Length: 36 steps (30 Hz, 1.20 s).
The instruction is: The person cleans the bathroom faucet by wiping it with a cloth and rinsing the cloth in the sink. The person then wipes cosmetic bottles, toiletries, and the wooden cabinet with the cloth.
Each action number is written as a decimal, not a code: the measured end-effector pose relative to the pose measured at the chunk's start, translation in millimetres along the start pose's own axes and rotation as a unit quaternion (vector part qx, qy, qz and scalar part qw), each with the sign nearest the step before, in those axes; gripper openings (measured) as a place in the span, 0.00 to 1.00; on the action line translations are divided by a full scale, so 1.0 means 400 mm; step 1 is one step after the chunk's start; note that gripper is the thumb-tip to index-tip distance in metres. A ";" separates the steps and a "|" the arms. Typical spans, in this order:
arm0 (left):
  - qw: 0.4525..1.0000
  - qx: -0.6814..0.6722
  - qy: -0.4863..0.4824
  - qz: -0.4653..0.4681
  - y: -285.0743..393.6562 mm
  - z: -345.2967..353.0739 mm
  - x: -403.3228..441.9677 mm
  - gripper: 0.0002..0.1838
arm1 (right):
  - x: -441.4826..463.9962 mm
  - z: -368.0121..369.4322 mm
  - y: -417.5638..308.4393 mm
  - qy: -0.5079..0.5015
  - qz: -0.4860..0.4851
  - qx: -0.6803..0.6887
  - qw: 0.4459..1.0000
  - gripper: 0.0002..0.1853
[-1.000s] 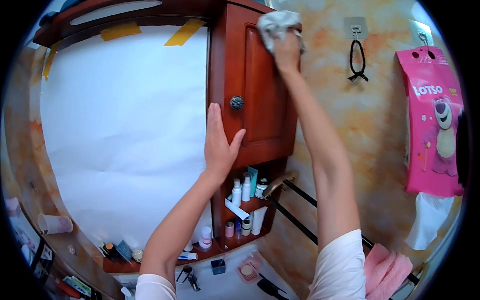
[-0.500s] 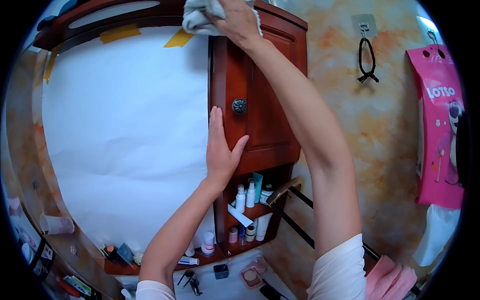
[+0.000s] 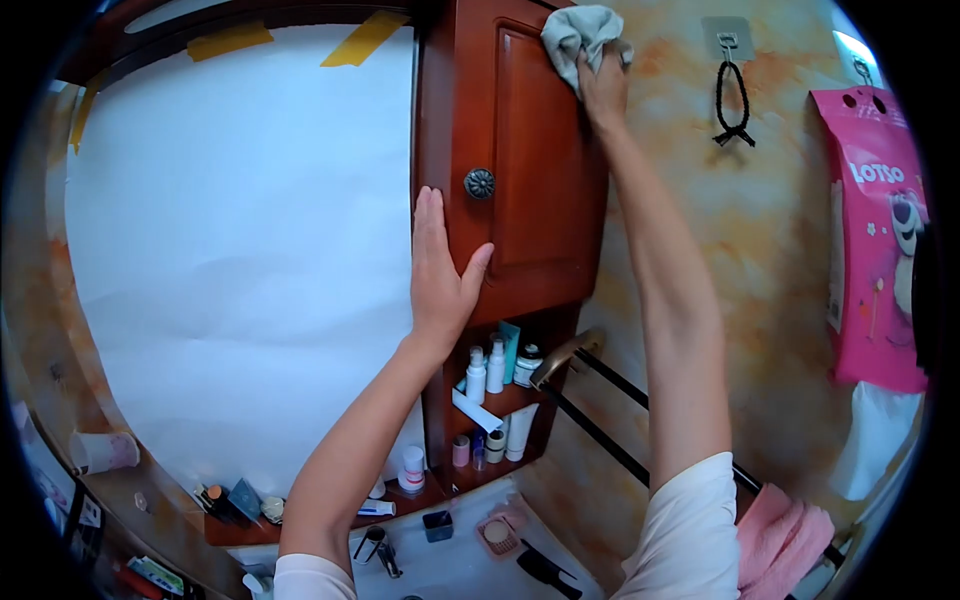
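A crumpled pale grey cloth (image 3: 578, 38) is bunched in my right hand (image 3: 606, 90), at the upper right corner of a reddish-brown wooden cabinet door (image 3: 545, 160). The fingers of that hand are partly covered by the cloth. Lower down, my left hand (image 3: 440, 265) lies flat with thumb spread, against the cabinet's left edge beside the door. A dark flower-shaped knob (image 3: 479, 183) sits just above and right of its thumb. White paper (image 3: 240, 230), taped along its top with yellow tape (image 3: 366, 38), covers the panel to the left.
Below the door, shelves hold several bottles (image 3: 476, 375) and tubes (image 3: 519, 432). A black towel rail (image 3: 600, 435) with a pink towel (image 3: 785, 530) projects at right. A pink bag (image 3: 880, 240) and a black cord loop (image 3: 733, 105) hang on the wall. The sink (image 3: 450, 560) is below.
My right hand has moved the cloth rightward from the cabinet's top edge to the door's upper right corner. My left hand keeps its place on the cabinet. The view has shifted slightly.
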<state>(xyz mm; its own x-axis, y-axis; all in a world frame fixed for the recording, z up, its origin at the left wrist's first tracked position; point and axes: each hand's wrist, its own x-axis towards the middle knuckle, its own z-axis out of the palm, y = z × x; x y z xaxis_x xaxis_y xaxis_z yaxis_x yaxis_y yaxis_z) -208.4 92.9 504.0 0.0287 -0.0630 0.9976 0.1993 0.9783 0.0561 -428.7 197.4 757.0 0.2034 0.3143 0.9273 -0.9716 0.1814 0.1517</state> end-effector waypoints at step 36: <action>0.903 -0.104 -0.215 -0.356 0.345 -0.669 -0.672 0.30 | -0.390 -0.151 -0.289 -0.098 0.135 0.030 0.985 0.35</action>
<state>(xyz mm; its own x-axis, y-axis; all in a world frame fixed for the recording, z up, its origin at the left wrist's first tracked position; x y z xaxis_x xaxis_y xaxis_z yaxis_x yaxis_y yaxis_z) 73.3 192.1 232.7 -0.5542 -0.5361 0.6368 0.1978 0.6583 0.7263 -340.9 183.6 574.3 -0.0858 0.1565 0.9840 -0.9937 0.0581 -0.0958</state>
